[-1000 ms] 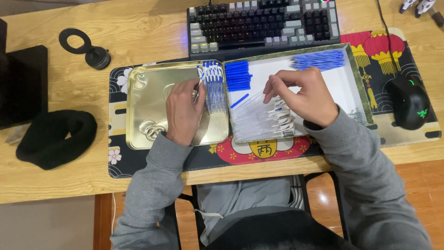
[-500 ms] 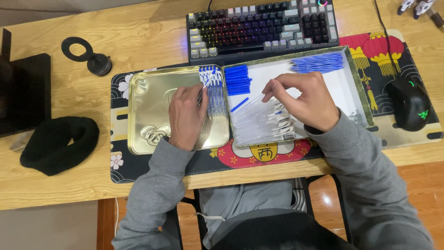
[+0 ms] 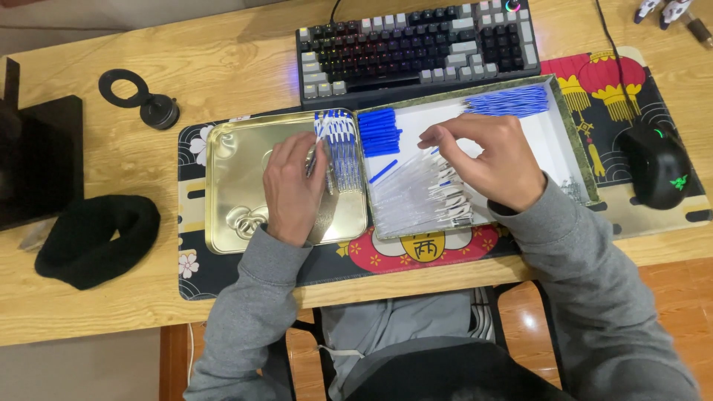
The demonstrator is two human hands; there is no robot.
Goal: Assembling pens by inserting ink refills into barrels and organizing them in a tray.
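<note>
Hands (image 3: 295, 189) unmoved, right hand (image 3: 490, 160) still over white tray (image 3: 553, 130), view shifted

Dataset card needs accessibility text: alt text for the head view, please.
Seen from above, a person in a grey sweatshirt sits at a wooden desk, left hand in a gold tin tray by finished blue pens, right hand over clear pen barrels in a white box. A keyboard lies behind, a black mouse at the right.
</note>
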